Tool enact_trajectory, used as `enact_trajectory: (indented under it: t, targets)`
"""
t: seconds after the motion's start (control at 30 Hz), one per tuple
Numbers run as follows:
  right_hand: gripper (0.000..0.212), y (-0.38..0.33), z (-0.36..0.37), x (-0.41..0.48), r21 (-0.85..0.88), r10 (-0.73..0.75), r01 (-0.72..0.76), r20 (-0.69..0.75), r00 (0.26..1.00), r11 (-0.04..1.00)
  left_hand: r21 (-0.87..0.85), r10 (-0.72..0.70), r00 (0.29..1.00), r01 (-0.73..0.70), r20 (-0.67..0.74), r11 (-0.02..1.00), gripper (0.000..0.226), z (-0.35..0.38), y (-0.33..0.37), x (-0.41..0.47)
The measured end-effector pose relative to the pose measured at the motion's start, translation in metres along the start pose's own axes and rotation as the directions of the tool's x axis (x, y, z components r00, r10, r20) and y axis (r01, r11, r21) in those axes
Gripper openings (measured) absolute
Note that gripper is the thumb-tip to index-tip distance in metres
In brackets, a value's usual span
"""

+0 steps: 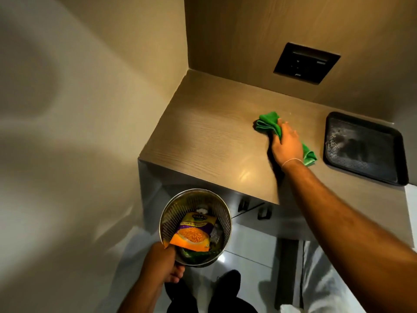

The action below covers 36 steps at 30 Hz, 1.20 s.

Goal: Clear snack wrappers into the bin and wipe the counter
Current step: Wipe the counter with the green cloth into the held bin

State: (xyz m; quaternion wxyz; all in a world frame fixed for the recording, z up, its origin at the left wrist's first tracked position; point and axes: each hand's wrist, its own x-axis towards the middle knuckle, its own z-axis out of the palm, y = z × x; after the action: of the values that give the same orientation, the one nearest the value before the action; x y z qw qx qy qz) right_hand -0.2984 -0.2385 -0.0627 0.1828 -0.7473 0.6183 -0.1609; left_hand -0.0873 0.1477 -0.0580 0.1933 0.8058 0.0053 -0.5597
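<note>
The right hand (286, 143) presses the green cloth (267, 123), fingers flat, on the counter (203, 136) at two o'clock. Down at six o'clock, the left hand (162, 263) grips the steel mesh bin (167, 211) by its rim, orange snack wrapper (194, 236) inside.

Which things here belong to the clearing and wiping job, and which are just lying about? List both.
Job: green cloth under the right hand, counter, metal bin gripped by the left hand, snack wrapper in it.
Lying about: black tray, wall switch panel.

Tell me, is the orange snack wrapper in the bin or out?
In: the orange wrapper lies inside the metal bin, against its mesh wall.
</note>
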Motion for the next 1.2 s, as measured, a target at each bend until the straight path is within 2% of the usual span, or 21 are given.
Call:
enact_trajectory:
  t: [0.07,0.17,0.27,0.3,0.37,0.43,0.5,0.6,0.7,0.97,1.2]
  targets:
    - [0.054,-0.019,0.004,-0.029,0.056,-0.125,0.121,0.071,0.99,0.991,0.005,-0.001,1.0,0.001,0.003,1.0,0.041,0.007,-0.001,0.0]
    - [0.061,-0.045,0.015,-0.099,0.134,-0.323,0.298,0.245,0.914,0.945,0.001,-0.006,1.0,0.006,0.002,1.0,0.047,0.017,-0.006,0.002]
    - [0.058,-0.065,0.021,-0.159,0.257,-0.412,0.335,0.357,0.839,0.906,-0.019,-0.002,1.0,0.002,0.014,1.0,0.047,0.024,-0.007,0.001]
    - [0.049,-0.072,0.018,-0.171,0.338,-0.408,0.289,0.367,0.836,0.896,-0.035,0.006,1.0,-0.005,0.015,0.999,0.044,0.025,-0.006,0.0]
    - [0.03,-0.089,0.006,-0.19,0.596,-0.338,0.031,0.41,0.847,0.802,-0.058,0.009,1.0,-0.008,0.015,0.998,0.038,0.026,-0.003,-0.003]
    - [0.032,-0.097,-0.008,-0.199,0.757,-0.216,-0.259,0.465,0.859,0.6,-0.069,0.005,1.0,-0.003,0.029,0.998,0.035,0.025,-0.003,-0.006]
    - [0.034,-0.092,-0.023,-0.2,0.782,-0.044,-0.449,0.515,0.856,0.432,-0.082,0.024,0.999,-0.021,0.03,0.996,0.035,0.026,-0.003,-0.009]
    - [0.039,-0.067,-0.042,-0.191,0.79,0.136,-0.575,0.559,0.818,0.212,-0.088,0.058,0.998,-0.057,0.013,0.994,0.043,0.03,-0.007,-0.012]
    - [0.039,-0.039,-0.065,-0.177,0.803,0.191,-0.59,0.568,0.801,0.088,-0.089,0.068,0.998,-0.066,0.011,0.994,0.047,0.033,-0.008,-0.012]
    - [0.046,0.034,-0.125,-0.132,0.905,0.395,-0.407,0.33,0.858,0.128,-0.061,0.071,0.997,-0.069,0.022,0.996,0.038,0.039,-0.01,-0.016]
    - [0.046,0.045,-0.127,-0.115,0.904,0.38,-0.392,0.307,0.873,0.169,-0.041,0.077,0.997,-0.076,0.019,0.996,0.044,0.049,-0.008,-0.016]
